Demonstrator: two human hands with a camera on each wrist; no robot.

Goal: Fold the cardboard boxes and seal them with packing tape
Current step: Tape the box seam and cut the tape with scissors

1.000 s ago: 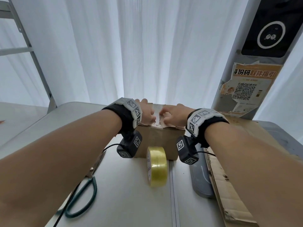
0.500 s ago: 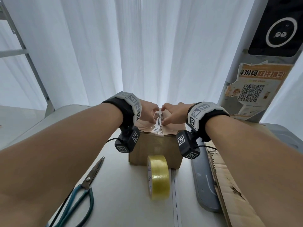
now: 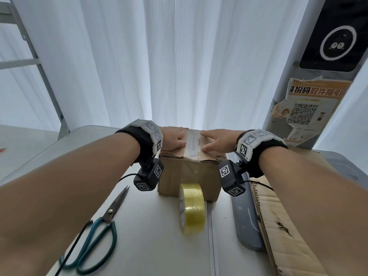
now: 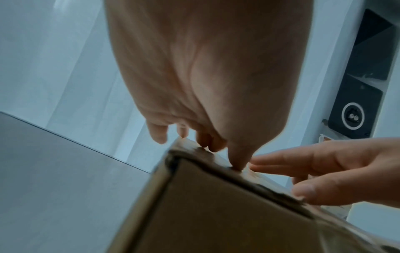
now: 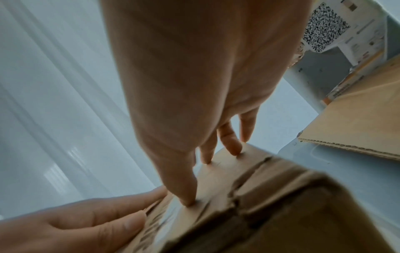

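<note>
A small brown cardboard box (image 3: 189, 174) stands on the grey table (image 3: 155, 246), its top flaps lying flat with a strip of old clear tape (image 3: 192, 145) along the middle seam. My left hand (image 3: 175, 139) lies on the left flap and my right hand (image 3: 216, 141) on the right flap, fingers straight, either side of the seam. In the left wrist view the left fingertips (image 4: 237, 166) touch the box's top edge (image 4: 216, 214). The right wrist view shows the right fingers (image 5: 186, 200) pressing the box top (image 5: 259, 205). A yellow tape roll (image 3: 192, 209) stands on edge just in front of the box.
Green-handled scissors (image 3: 99, 232) lie at the front left. A flat sheet of cardboard (image 3: 278, 226) lies along the right side, over a dark grey slab (image 3: 247, 220). A grey pillar with a QR poster (image 3: 306, 110) rises at the back right; white curtains hang behind.
Half a second ago both hands held the two top flaps raised in a peak at the seam. The flaps now lie flat and both hands rest spread on them.
</note>
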